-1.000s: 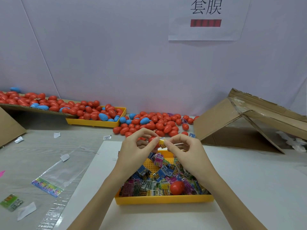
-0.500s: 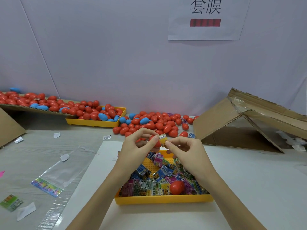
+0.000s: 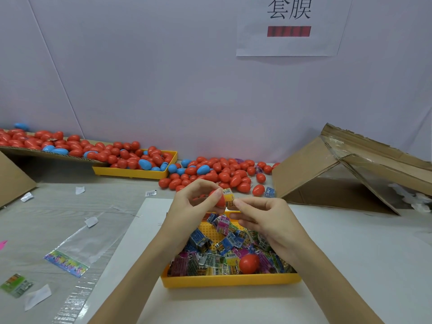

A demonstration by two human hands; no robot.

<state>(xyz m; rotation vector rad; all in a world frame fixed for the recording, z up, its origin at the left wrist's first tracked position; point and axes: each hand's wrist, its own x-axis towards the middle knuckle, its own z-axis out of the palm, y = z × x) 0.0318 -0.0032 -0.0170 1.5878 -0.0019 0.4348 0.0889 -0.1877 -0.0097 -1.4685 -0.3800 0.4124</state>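
My left hand (image 3: pixel 194 206) holds a red plastic egg (image 3: pixel 219 200) between thumb and fingers, above the far end of a yellow tray (image 3: pixel 229 280). A small yellow printed sleeve (image 3: pixel 228 198) sits against the egg's right side, and my right hand (image 3: pixel 264 218) pinches it with thumb and forefinger. The tray below holds several small colourful printed packets (image 3: pixel 224 244) and one loose red egg (image 3: pixel 249 263). My palms hide part of the held egg.
A heap of red and blue eggs (image 3: pixel 217 174) lies by the back wall, spilling from a second yellow tray (image 3: pixel 131 173) and a cardboard ramp (image 3: pixel 46 154). A folded cardboard box (image 3: pixel 339 178) stands at right. Clear plastic bags (image 3: pixel 77 251) and paper scraps lie at left.
Both hands have lifted slightly. The yellow sleeve has come up beside the red egg, and more of the egg shows between my left fingers.
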